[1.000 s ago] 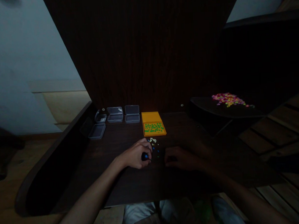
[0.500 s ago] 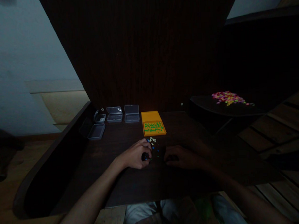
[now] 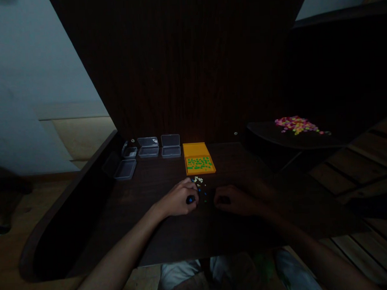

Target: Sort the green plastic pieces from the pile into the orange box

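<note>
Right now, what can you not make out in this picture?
Head view:
The blue thing in the left hand: fingers cover most of it.
The right hand: shadow hides whether it holds anything.
The small pieces by the orange box: too small to tell their shape.
The clear boxes: too dim to see contents.

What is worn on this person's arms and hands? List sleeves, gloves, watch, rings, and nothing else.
No gloves: the left hand and right hand are bare. The left forearm and right forearm are bare too, with no sleeve showing down to the picture's lower edge. No watch or bracelet shows at either wrist. The light is dim, so rings cannot be told.
</note>
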The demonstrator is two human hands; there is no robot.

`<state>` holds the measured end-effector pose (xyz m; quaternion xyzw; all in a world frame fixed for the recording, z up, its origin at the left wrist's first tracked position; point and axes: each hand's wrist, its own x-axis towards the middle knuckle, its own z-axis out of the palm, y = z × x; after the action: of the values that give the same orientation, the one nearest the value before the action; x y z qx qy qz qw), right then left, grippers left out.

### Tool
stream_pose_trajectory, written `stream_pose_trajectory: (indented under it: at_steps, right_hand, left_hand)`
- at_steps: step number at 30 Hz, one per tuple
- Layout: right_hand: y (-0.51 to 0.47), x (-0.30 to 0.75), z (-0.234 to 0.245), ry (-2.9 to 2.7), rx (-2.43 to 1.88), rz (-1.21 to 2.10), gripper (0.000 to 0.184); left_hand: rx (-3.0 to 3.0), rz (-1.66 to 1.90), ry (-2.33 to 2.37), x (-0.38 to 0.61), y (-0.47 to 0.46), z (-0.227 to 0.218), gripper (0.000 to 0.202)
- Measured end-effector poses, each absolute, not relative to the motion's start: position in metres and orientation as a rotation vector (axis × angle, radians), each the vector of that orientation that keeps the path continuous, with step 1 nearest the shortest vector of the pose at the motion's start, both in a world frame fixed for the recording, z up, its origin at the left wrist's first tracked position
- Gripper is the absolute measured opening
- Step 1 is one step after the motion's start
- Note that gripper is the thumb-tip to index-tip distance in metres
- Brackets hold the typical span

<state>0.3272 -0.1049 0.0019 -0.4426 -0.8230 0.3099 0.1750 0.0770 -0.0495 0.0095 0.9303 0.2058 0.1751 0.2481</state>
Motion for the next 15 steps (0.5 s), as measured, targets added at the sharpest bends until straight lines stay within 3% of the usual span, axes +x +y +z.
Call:
stream_pose_trajectory:
  at_steps: [15]
  right_hand:
    - [-0.107, 0.329, -0.004, -2.112, -1.385, 0.985, 0.015]
  left_hand:
    - [2.572, 0.565, 0.675, 0.09, -0.058, -0.004, 0.015]
